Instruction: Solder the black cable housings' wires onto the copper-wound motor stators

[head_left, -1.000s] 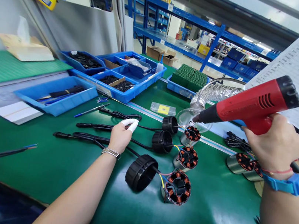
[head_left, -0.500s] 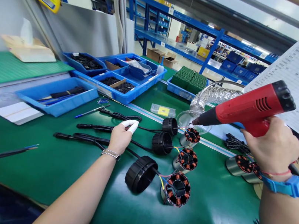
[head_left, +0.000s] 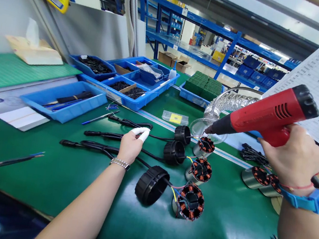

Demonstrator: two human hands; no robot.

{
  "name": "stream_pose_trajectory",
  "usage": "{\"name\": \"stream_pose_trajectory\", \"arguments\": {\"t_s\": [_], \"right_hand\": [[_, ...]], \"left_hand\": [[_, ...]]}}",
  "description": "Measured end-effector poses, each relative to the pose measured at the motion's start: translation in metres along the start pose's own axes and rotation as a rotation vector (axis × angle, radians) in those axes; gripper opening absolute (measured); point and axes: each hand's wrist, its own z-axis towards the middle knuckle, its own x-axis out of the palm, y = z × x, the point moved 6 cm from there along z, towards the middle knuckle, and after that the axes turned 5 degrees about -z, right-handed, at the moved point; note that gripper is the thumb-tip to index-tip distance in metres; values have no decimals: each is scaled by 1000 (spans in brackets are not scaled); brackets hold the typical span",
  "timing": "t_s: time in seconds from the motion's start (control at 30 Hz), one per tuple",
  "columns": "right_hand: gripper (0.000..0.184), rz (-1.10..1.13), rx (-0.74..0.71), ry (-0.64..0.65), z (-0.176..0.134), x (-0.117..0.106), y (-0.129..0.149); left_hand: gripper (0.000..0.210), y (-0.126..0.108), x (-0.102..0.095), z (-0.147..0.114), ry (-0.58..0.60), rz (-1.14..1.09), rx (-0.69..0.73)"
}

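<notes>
My right hand (head_left: 294,159) grips the handle of a red heat gun (head_left: 264,113). The black nozzle points down-left at thin wires just above the farthest wound motor stator (head_left: 204,146). My left hand (head_left: 132,143), with white coverings on its fingertips, pinches the black cable (head_left: 161,137) that runs to the farthest black cap (head_left: 182,134); part of the cable is hidden by the fingers. Nearer me, a middle cap (head_left: 174,153) is wired to a second stator (head_left: 200,171), and the nearest cap (head_left: 152,186) to a third stator (head_left: 190,202) by coloured wires.
A clear funnel with a silver duct (head_left: 223,105) stands right behind the nozzle. Blue compartment trays (head_left: 138,102) and a tray of green pieces (head_left: 202,86) line the back. More stators (head_left: 255,177) lie at right. A shallow blue bin (head_left: 63,101) sits left.
The whole view has shifted slightly, moving most things a little to the right. Both hands keep their places, with the heat gun still aimed at the farthest stator's wires.
</notes>
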Motion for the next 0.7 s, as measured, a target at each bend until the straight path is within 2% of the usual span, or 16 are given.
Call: {"name": "stream_pose_trajectory", "arguments": {"t_s": [0.3, 0.5, 0.7], "right_hand": [[49, -60, -66, -1, -2, -11, -7], [36, -99, -104, 19, -3, -20, -12], [37, -110, -106, 18, -3, -22, -15]], "left_hand": [[37, -1, 0, 0, -12, -8, 1], [35, 1, 1, 0, -20, -10, 6], [34, 2, 0, 1, -30, -33, -1]]}}
